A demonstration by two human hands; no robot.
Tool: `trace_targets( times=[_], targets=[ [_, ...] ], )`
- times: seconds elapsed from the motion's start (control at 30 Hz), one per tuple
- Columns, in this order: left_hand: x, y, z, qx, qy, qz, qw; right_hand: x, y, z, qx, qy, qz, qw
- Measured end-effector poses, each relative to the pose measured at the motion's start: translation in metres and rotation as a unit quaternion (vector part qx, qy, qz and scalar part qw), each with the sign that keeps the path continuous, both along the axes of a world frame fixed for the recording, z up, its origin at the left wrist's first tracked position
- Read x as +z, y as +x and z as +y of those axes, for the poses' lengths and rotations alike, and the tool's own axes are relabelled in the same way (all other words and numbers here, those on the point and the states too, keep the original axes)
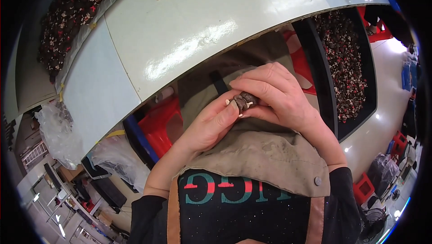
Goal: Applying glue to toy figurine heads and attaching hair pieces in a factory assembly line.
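Just off the near edge of the bench [180, 28], the left hand [215, 119] and right hand [282, 93] each have a narrow grip on a small dark-brown piece [241, 103]; by the bench's right end stands a black bin [324, 68].

The piece [241, 104] was small, dark brown and lumpy, with a slight sheen. Short pale tips [249, 104] projected from its edges. It was held between the left hand [216, 120] and the right hand [276, 93], whose fingers partly covered it; whether its lumps formed one body or two could not be told.
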State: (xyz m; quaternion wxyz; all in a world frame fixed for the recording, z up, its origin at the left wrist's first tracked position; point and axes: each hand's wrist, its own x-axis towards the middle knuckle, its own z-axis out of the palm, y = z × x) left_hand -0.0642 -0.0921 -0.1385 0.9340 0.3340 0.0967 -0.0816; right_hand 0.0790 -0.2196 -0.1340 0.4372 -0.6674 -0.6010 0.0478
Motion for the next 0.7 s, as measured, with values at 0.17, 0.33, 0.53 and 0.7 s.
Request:
trace_targets(
  times=[0.17,0.33,0.53,0.7],
  targets=[
    [-0.005,0.002,-0.002,-0.008,-0.038,0.043,0.998,-0.005,0.004,-0.002,0.009,0.000,-0.027,1.000],
    [-0.013,0.008,-0.003,-0.036,-0.060,0.024,0.997,-0.006,0.013,-0.004,0.033,-0.021,-0.063,0.997],
    [-0.017,0.007,-0.007,-0.011,-0.076,0.023,0.997,-0.010,0.014,0.002,0.051,-0.019,-0.081,0.995],
    [-0.015,0.010,-0.005,0.029,-0.086,0.031,0.995,-0.016,0.008,0.006,0.005,0.005,-0.008,1.000]
  ],
)
